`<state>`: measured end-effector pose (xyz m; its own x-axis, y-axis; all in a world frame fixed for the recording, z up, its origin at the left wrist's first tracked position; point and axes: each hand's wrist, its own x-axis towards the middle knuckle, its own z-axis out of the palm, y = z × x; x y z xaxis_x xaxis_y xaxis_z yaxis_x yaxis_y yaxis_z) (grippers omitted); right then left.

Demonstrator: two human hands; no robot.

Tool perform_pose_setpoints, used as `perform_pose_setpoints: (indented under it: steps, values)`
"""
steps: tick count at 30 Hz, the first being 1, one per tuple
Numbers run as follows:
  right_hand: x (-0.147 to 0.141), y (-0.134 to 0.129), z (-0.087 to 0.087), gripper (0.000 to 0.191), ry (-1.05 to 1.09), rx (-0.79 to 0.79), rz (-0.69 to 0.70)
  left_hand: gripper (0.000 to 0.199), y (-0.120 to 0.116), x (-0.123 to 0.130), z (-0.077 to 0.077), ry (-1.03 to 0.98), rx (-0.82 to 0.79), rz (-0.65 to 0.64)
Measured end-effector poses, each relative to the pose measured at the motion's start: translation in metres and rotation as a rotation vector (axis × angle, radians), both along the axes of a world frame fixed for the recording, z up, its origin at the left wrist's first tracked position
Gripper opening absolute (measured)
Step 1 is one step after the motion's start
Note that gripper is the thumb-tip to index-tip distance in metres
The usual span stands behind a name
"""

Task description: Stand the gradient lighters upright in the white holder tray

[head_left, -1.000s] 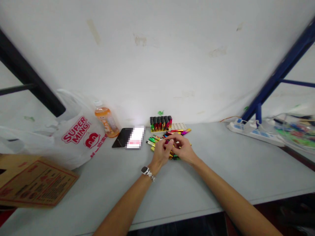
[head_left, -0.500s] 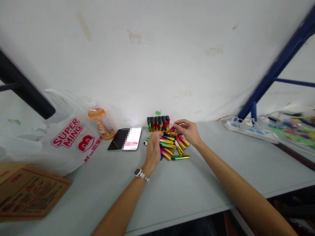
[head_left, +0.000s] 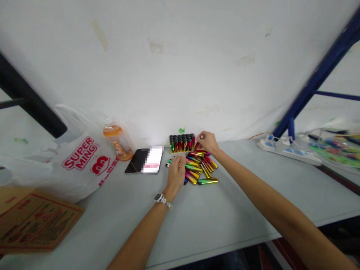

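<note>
Upright lighters (head_left: 182, 143) with black tops stand packed in rows against the wall. Beside the right end of these rows, my right hand (head_left: 208, 141) pinches a red metallic lighter (head_left: 198, 146), held tilted. In front of the rows lies a loose pile of shiny lighters (head_left: 206, 165) in gold, red, pink and green. My left hand (head_left: 176, 170) is at the pile's left side, fingers curled down around a lighter that is mostly hidden by them. One green and gold lighter (head_left: 208, 181) lies apart at the near edge of the pile.
Left of the pile lies a dark device with a lit screen (head_left: 152, 159), then an orange drink bottle (head_left: 119, 144), a white plastic bag (head_left: 81, 168) and a cardboard box (head_left: 39, 221). At right, a power strip (head_left: 289, 152) sits by a blue metal frame (head_left: 309, 82).
My right hand has moved up and left from the pile, bringing a red lighter beside the standing rows. My left hand stays at the pile, its fingers more curled. The view has shifted slightly.
</note>
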<state>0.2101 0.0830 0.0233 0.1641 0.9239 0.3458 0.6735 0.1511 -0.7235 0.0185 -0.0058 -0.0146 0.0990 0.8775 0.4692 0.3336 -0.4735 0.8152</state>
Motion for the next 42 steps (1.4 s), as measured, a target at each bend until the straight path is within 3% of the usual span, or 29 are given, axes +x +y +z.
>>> perform_pose_setpoints:
  steps: [9,12,15,21,26,32,38,42]
  values:
    - [0.008,-0.003,0.012,0.011,0.141,-0.216,0.172,0.035,0.002,0.001,-0.001,0.100,0.034,0.018]
    - [0.012,-0.004,0.016,0.011,0.026,-0.176,0.215,0.031,0.003,0.001,-0.002,0.115,0.038,0.027]
    - [0.011,-0.003,0.018,0.012,-0.144,-0.084,0.190,0.029,0.004,0.001,-0.003,0.124,0.033,0.040]
    - [0.002,-0.001,0.020,0.016,-0.365,-0.055,0.132,0.028,0.004,0.000,-0.005,0.151,0.035,0.056]
    - [-0.010,-0.018,0.006,0.031,-0.651,-0.005,0.029,0.026,0.006,-0.001,-0.007,0.173,0.046,0.073]
    - [-0.020,-0.041,-0.017,0.055,-0.780,0.036,-0.020,0.024,0.006,0.000,-0.007,0.193,0.057,0.069]
    - [-0.017,-0.044,-0.018,0.067,-0.805,-0.011,0.002,0.020,0.006,0.000,-0.008,0.183,0.042,0.057]
    - [-0.013,-0.048,-0.026,0.071,-0.662,0.029,0.017,0.021,0.005,0.000,-0.008,0.185,0.043,0.062]
